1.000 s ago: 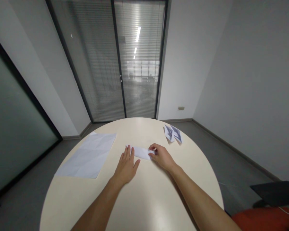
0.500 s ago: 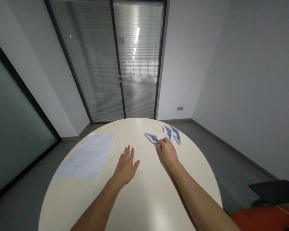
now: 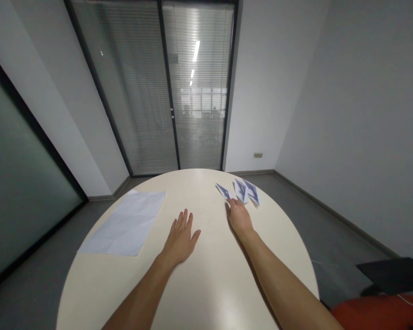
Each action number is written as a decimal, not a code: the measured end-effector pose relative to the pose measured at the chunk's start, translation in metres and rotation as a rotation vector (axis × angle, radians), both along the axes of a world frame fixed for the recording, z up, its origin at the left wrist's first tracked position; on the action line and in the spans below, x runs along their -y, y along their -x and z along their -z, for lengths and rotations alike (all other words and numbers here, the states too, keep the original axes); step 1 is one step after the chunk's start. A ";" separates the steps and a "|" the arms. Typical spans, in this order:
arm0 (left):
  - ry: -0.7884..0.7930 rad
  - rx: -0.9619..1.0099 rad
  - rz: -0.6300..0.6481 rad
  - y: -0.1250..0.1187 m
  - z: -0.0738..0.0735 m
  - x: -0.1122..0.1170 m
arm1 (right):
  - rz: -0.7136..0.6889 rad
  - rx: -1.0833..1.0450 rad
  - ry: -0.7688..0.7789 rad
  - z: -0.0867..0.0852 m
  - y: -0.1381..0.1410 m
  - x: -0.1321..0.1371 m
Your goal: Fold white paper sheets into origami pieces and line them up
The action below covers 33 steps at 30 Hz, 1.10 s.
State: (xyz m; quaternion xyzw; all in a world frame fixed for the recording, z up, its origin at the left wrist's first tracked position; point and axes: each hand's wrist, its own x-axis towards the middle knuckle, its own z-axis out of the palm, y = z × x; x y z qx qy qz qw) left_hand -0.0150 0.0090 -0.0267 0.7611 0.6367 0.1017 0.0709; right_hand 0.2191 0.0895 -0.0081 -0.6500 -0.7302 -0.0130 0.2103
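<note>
Round table [image 3: 206, 293]: its pale top stretched beneath both your hands, with a blind-covered glass partition [image 3: 199, 142] standing beyond it, well past your fingertips.
Right hand [image 3: 240, 217]: you had it farther forward than the left, thumb and fingers drawn together in what looked like a pinch on the near end of a folded paper [image 3: 223, 191]; your fingers hid the exact grip.
Left hand [image 3: 181, 240]: it lay palm down on the tabletop, fingers slightly spread, and had hold of nothing. Lying apart from the paper, it seemed best left out of the way.
Folded paper: it pointed forward and left from your right fingertips, low over or on the surface; I could not tell which. A light pinch at that end probably spared the creases, and a level, gentle release would have suited so light a piece.
Two folded papers [image 3: 240, 190]: they sat side by side just ahead and to the right of your right fingers. Your knuckles were near enough to nudge them, so a small, careful finger opening seemed wise.
Large sheet [image 3: 124, 225]: it lay creased, left of your left hand, clear of both arms.
Red seat [image 3: 371, 314]: it showed off the table, right of your right forearm.
</note>
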 end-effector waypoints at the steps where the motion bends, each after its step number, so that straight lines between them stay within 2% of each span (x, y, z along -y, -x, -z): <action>1: -0.005 -0.001 0.002 0.000 0.000 0.000 | -0.001 -0.016 -0.017 0.000 0.001 0.000; 6: -0.024 -0.004 0.005 -0.001 0.001 -0.001 | -0.052 -0.057 -0.028 0.008 0.001 -0.002; 13: -0.048 -0.019 0.011 -0.001 0.002 0.000 | -0.034 -0.072 -0.066 0.028 0.004 -0.013; 19: -0.043 -0.019 -0.012 -0.003 -0.001 -0.002 | -0.021 -0.103 -0.014 0.024 0.006 -0.012; 23: -0.129 -0.076 -0.162 0.002 -0.006 -0.004 | -0.042 -0.037 -0.088 0.013 0.005 -0.004; 25: -0.189 -0.135 -0.321 0.010 -0.008 -0.004 | -0.078 0.013 -0.139 0.007 0.005 0.001; 28: -0.187 -0.197 -0.538 0.025 -0.008 -0.006 | -0.162 0.028 -0.161 0.000 0.007 0.006; 30: -0.140 -0.210 -0.591 0.030 -0.007 -0.006 | -0.223 0.015 -0.162 -0.002 0.009 0.008; 33: -0.114 -0.217 -0.572 0.028 -0.009 -0.004 | -0.313 -0.001 -0.172 -0.003 0.011 0.010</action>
